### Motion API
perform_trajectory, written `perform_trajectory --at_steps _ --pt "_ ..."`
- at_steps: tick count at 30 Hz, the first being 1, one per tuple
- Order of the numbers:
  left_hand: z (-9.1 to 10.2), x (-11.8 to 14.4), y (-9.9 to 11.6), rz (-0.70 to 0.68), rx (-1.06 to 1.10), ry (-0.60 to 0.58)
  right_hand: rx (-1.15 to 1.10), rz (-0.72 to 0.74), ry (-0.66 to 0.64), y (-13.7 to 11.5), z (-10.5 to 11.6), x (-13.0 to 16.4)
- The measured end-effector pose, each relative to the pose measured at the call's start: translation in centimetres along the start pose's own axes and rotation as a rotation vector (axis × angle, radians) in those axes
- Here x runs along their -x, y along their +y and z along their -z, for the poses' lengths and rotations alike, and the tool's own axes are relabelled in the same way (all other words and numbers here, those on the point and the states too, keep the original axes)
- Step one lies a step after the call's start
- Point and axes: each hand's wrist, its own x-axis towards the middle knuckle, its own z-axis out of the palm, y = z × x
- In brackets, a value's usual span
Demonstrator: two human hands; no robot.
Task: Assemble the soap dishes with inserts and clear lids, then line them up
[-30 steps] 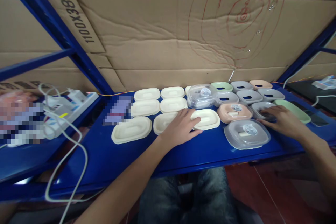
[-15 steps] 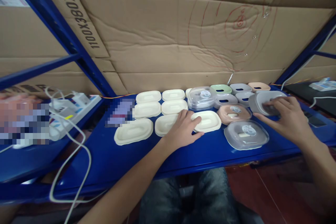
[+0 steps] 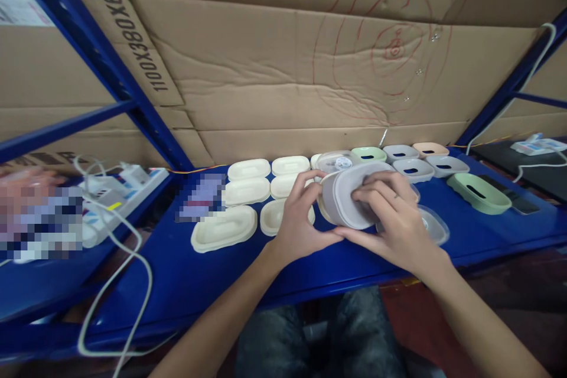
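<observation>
Holding a grey tray [image 3: 349,204] with both hands, I keep it tilted above the blue shelf [image 3: 186,266], its underside turned toward me. One second ago my right hand [image 3: 394,221] rested on this tray well off to the right, and my left hand [image 3: 299,215] lay flat on a cream tray below where it is now. Both hands have since come together in front of me: the right fingers are closed over the grey tray's near face, and the left thumb and fingers grip its left edge. A cream-coloured rim shows between the grey tray and my left palm, which suggests the cream tray was lifted as well and the two parts are being mated.

Limits of view:
- The seam between the two parts is covered by my fingers; I cannot tell whether they are seated.
- A clear lidded box [image 3: 432,224] lies under my right hand, mostly hidden.
- Cream trays [image 3: 224,227] lie left of my left hand.
- Grey, pink and green trays [image 3: 478,192] lie beyond and right of my right hand.
</observation>
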Motion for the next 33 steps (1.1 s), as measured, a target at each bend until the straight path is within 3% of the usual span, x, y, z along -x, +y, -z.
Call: perform_trajectory --at_steps 6,12,18,24,28,30,33 --pt "-0.5 -0.1 -0.6 0.128 0.313 0.080 -0.041 -0.082 0.029 0.0 -2.6 -1.0" --pt "-1.1 -0.3 0.3 0.309 0.558 0.009 -0.061 -0.147 0.039 0.4 -3.9 -1.4" --pt "-0.9 -0.3 0.0 0.340 0.696 0.042 -0.077 -0.185 0.029 0.4 -4.5 -1.3" --pt "-0.5 -0.9 0.0 0.653 0.919 0.233 0.045 -0.100 -0.076 -0.4 -5.4 -1.3" --pt "-0.2 -1.6 -0.7 0.744 0.969 0.293 0.007 0.026 -0.125 -0.7 -5.8 -1.1" --pt "0.0 -1.7 -1.0 0.743 0.954 0.323 -0.054 0.015 -0.074 -0.4 -5.4 -1.0" --pt "0.3 -1.8 -1.3 0.731 0.921 0.361 -0.094 -0.184 0.104 0.8 -4.5 -1.2"
